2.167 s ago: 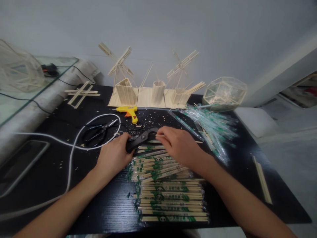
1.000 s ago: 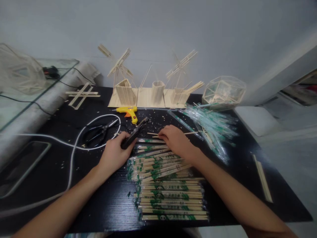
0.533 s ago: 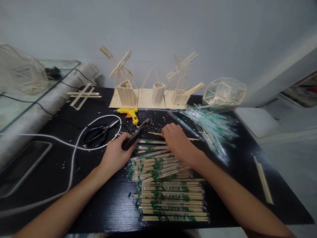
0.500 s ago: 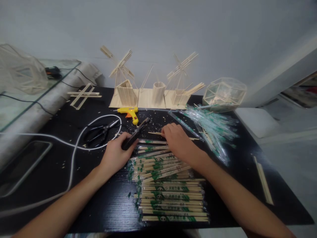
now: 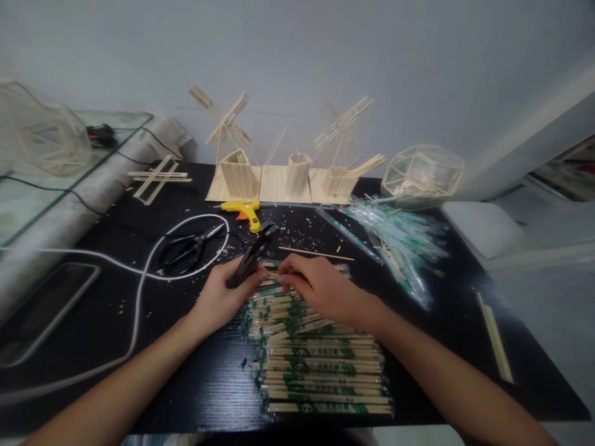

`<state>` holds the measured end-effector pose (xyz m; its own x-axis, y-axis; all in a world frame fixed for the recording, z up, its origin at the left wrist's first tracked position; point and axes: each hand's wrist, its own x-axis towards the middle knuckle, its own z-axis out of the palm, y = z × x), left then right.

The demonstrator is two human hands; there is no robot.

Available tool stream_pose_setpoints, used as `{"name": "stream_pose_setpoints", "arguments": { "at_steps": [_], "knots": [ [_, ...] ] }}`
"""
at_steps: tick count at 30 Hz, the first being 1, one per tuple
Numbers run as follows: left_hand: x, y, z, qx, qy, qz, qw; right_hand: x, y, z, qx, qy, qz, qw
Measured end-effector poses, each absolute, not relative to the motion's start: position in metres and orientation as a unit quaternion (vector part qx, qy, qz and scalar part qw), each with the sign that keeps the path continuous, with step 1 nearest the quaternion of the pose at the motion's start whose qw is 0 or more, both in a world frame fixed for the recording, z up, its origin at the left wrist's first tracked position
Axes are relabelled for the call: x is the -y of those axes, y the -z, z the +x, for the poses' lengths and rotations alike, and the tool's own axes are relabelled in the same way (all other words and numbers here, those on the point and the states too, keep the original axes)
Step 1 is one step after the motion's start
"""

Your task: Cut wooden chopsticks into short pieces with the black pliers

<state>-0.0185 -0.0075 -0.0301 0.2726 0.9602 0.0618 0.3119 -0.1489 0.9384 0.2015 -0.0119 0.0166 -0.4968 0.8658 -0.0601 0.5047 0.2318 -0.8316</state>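
Observation:
Dark-handled pliers are gripped in my left hand, their jaws tilted up and away from me. My right hand is closed in a pinch on a thin wooden chopstick, whose near end meets the fingertips of my left hand. Most of that chopstick is hidden by my fingers. Just beyond lies a single loose stick, with a short cut piece beside it. Under my hands spread several wrapped chopstick packets with green print.
A yellow glue gun and black scissors-like cutters with a white cable lie left of centre. Stick-built windmill models stand at the back. Empty wrappers and loose sticks are at right; a phone-like slab at left.
My right hand has moved left and toward me, now pinching a chopstick close to my left hand. The pliers have turned slightly more upright. One stick remains on the table beyond.

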Motion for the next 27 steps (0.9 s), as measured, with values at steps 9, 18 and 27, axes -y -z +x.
{"name": "stream_pose_setpoints", "arguments": {
  "at_steps": [9,18,27],
  "knots": [
    [0.011,0.030,-0.014,-0.468,-0.369,0.643,0.480,0.018,-0.011,0.193,0.661,-0.561,-0.442,0.234],
    [0.000,0.017,-0.015,-0.446,-0.408,0.370,0.705,0.001,-0.031,0.219,0.597,-0.664,-0.344,0.291],
    [-0.001,0.021,-0.012,-0.404,-0.358,0.230,0.810,0.008,-0.029,0.208,0.676,-0.449,-0.351,0.467]
  ]
}}
